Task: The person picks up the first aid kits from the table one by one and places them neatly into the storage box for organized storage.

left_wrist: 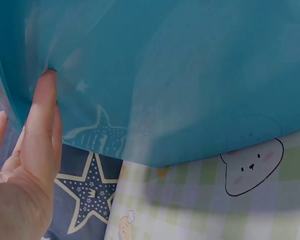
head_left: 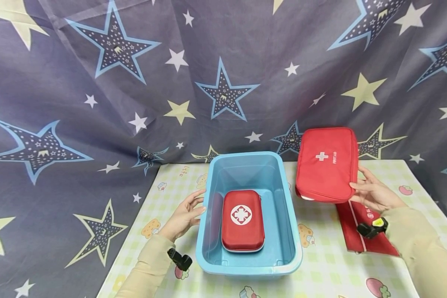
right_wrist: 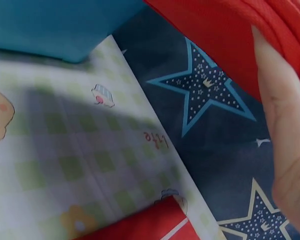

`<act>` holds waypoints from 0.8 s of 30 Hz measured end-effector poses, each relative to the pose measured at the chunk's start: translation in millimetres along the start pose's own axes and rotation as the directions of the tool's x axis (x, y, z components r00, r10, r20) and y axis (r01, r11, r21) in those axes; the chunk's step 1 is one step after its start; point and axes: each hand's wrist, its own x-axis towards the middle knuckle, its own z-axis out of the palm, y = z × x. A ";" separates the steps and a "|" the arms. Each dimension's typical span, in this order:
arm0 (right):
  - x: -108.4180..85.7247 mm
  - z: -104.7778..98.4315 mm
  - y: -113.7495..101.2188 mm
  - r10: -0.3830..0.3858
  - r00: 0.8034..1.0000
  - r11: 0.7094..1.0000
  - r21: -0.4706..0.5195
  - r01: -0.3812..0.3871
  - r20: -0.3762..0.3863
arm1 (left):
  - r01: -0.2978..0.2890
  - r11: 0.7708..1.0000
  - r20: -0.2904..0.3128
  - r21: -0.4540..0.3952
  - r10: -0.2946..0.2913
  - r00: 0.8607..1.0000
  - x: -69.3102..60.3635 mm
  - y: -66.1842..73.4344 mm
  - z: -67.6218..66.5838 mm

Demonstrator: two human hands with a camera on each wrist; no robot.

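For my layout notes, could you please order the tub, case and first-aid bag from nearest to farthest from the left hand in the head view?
1. Tub: immediately beside the left hand.
2. Case: inside the tub.
3. First-aid bag: past the tub's right side, in the right hand.

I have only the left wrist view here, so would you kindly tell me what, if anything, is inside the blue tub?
Observer: A red case with a white cross emblem lies inside the blue tub.
Operator: Thank you; what is happening over on the right side?
Observer: The right hand grips a red first-aid pouch by its edge, outside the tub.
Operator: I see, and is anything else lying near there?
Observer: Yes, a flat red packet lies on the checked cloth, partly hidden from the head view by the right sleeve.
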 end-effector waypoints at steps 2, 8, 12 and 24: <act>0.9 3.5 0.1 0.000 1.000 1.000 -0.007 0.000 -0.006 | 0.000 1.000 -0.001 -0.002 0.000 1.000 -0.5 -0.7 -0.4; 6.9 12.2 1.4 0.014 1.000 1.000 0.003 -0.014 0.008 | 0.030 0.999 -0.028 -0.020 -0.031 0.999 -6.0 -2.1 -3.4; 10.5 17.9 0.9 0.001 1.000 1.000 -0.015 -0.001 -0.023 | 0.028 1.000 -0.029 -0.013 -0.028 0.999 -6.5 -1.3 -4.3; 18.0 35.1 -0.1 -0.018 1.000 1.000 0.017 0.018 0.005 | 0.031 1.000 -0.027 -0.002 -0.031 0.999 -3.4 -0.7 -2.4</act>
